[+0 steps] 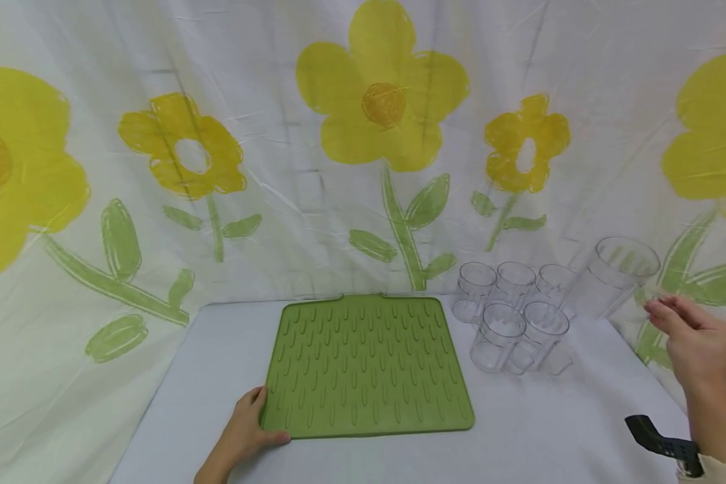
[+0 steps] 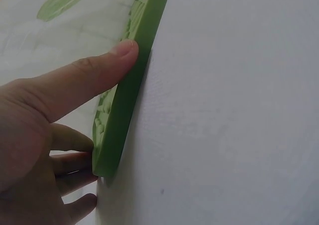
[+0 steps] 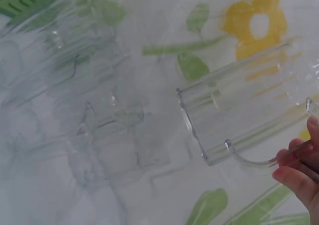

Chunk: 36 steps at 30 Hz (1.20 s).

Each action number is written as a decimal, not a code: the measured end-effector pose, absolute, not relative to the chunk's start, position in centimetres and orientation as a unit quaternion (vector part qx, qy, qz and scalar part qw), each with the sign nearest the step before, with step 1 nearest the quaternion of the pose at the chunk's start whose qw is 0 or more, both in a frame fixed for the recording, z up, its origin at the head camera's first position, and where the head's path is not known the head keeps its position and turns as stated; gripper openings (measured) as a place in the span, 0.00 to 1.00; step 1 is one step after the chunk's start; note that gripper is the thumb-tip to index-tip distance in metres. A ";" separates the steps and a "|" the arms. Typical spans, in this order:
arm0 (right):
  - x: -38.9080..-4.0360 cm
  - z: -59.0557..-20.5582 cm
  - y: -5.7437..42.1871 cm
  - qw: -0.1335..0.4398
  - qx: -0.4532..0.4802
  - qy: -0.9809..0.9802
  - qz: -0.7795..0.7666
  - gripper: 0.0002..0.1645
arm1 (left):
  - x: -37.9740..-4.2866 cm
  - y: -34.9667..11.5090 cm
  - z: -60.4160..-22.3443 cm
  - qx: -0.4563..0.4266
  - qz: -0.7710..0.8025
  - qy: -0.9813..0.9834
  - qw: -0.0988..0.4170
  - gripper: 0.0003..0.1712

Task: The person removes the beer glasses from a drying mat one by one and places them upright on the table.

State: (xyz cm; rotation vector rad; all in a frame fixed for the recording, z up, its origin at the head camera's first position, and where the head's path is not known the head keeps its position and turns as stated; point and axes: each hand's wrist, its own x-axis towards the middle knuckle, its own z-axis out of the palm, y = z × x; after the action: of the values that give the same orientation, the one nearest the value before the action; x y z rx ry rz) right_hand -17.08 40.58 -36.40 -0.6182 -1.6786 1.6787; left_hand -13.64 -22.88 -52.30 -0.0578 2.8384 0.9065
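Note:
A green ridged drying mat point(image 1: 369, 366) lies on the white table. My left hand point(image 1: 245, 423) holds its near left corner, with the thumb along the front edge and the fingers against the left edge. The left wrist view shows the thumb point(image 2: 99, 75) on the mat's rim point(image 2: 130, 90). To the right, my right hand point(image 1: 696, 339) grips the handle of a clear glass mug point(image 1: 611, 275), raised and tilted. In the right wrist view the fingers curl round the mug's curved handle point(image 3: 249, 161). Several similar glass mugs point(image 1: 499, 336) stand left of it.
A white curtain with yellow flowers point(image 1: 382, 104) hangs right behind the table. The table's right edge point(image 1: 647, 366) runs beneath the right hand. A black strap mount point(image 1: 662, 440) sits on the right wrist. White tabletop point(image 1: 218, 349) shows left of the mat.

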 end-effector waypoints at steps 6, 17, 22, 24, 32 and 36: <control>-16.4 -38.4 41.2 0.354 -0.234 -0.633 0.648 0.14 | -13.6 -22.9 -52.1 -0.018 0.303 0.950 0.076 0.71; -15.9 -43.1 41.4 0.359 -0.250 -0.643 0.628 0.20 | -13.7 -23.1 -52.1 -0.019 0.298 0.951 0.078 0.71; -16.1 -45.1 41.1 0.360 -0.236 -0.589 0.684 0.24 | -13.6 -23.1 -52.2 -0.017 0.301 0.950 0.076 0.71; -16.2 -45.9 41.0 0.361 -0.238 -0.596 0.677 0.25 | -13.6 -23.0 -52.2 -0.016 0.303 0.950 0.075 0.70; -16.7 -48.7 40.8 0.352 -0.256 -0.641 0.632 0.27 | -13.6 -22.8 -52.1 -0.017 0.302 0.950 0.077 0.69; -16.6 -49.4 40.5 0.357 -0.254 -0.656 0.615 0.27 | -13.5 -22.9 -52.3 -0.016 0.305 0.949 0.076 0.70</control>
State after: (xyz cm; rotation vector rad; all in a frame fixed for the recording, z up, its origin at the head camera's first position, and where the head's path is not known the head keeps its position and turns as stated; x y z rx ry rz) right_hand -16.60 40.50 -49.42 -0.6553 -1.6934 1.5871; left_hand -13.55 -22.86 -52.29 -0.0494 2.8452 0.9158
